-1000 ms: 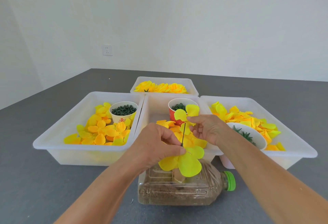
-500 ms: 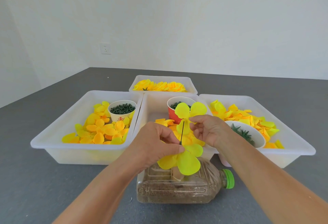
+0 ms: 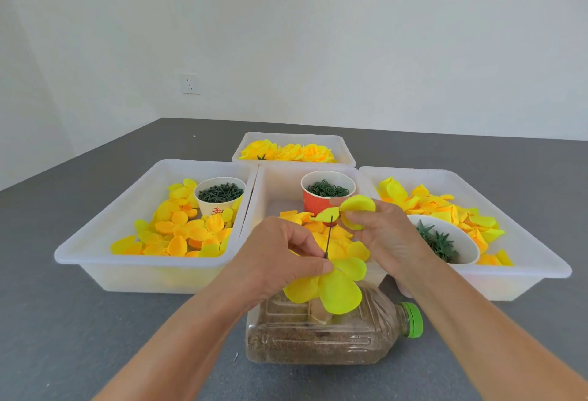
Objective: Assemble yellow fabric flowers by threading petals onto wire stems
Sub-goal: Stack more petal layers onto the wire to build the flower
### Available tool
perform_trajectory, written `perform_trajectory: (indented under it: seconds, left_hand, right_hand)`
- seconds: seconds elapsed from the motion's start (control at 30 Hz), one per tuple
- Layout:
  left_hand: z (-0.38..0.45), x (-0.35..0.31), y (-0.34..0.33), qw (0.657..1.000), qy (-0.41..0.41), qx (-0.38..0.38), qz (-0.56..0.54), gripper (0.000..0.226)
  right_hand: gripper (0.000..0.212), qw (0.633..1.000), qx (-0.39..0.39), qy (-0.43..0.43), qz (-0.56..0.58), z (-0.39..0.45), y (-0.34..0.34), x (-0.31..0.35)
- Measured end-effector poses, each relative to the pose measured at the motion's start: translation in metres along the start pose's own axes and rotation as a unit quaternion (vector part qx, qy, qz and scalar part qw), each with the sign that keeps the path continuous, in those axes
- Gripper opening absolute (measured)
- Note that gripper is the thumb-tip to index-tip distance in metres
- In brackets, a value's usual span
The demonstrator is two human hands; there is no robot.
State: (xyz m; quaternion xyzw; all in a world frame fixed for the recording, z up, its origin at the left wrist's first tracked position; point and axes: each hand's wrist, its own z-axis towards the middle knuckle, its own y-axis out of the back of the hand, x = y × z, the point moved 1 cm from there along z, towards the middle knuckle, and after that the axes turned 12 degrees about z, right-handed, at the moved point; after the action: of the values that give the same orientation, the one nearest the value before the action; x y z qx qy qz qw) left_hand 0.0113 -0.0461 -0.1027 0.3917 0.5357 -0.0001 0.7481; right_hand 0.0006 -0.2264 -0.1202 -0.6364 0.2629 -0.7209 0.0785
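My left hand (image 3: pixel 280 257) pinches a thin dark wire stem (image 3: pixel 328 238) at its base, where a lime-yellow petal layer (image 3: pixel 334 286) sits threaded below my fingertips. The stem points up and away. My right hand (image 3: pixel 381 238) pinches a second yellow petal piece (image 3: pixel 353 209) at the stem's upper tip. Whether the tip has gone through this piece is unclear.
A plastic bottle (image 3: pixel 334 334) with brown filling and a green cap (image 3: pixel 413 319) lies under my hands. Behind stand white trays: left (image 3: pixel 95 241) with petals and a cup of green parts (image 3: pixel 219 197), middle with a red cup (image 3: pixel 321 200), right (image 3: pixel 525 257) with petals and a bowl (image 3: pixel 458 241), far (image 3: pixel 292 138) with finished flowers.
My right hand tilted the upper petal piece over and brought it down toward the stem tip. My left hand kept its hold on the stem. The camera view shifted slightly.
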Motion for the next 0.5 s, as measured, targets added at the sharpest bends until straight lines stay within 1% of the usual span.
perform_trajectory:
  seconds: [0.07,0.1,0.17,0.27,0.33,0.4,0.47,0.5]
  left_hand:
    - [0.000,0.000,0.000,1.000,0.001,0.000,0.003,0.017]
    - [0.001,0.000,0.000,1.000,0.001,0.001,0.004,0.017]
    - [0.001,0.000,0.000,1.000,0.002,0.000,-0.001,0.016]
    - [0.001,0.000,-0.001,1.000,0.001,-0.002,-0.009,0.019]
    - [0.000,0.000,-0.001,1.000,0.000,-0.003,-0.009,0.021]
    - [0.000,0.000,0.000,1.000,0.001,-0.002,-0.010,0.021]
    - [0.001,0.000,-0.001,1.000,0.007,-0.003,-0.013,0.020]
    - [0.001,0.000,-0.001,1.000,0.010,-0.003,-0.017,0.019]
  right_hand:
    - [0.029,0.995,0.034,0.060,-0.076,-0.010,-0.001,0.004]
    - [0.027,0.989,0.045,0.098,-0.105,-0.014,-0.002,0.007]
    - [0.024,0.973,0.058,0.167,-0.145,-0.021,-0.005,0.010]
    - [0.034,0.944,0.073,0.254,-0.196,-0.028,-0.009,0.013]
    - [0.035,0.922,0.071,0.303,-0.229,-0.032,-0.009,0.014]
    - [0.031,0.900,0.063,0.339,-0.265,-0.035,-0.008,0.013]
    - [0.032,0.880,0.040,0.363,-0.304,-0.036,-0.009,0.010]
    - [0.034,0.877,0.022,0.363,-0.316,-0.036,-0.009,0.009]
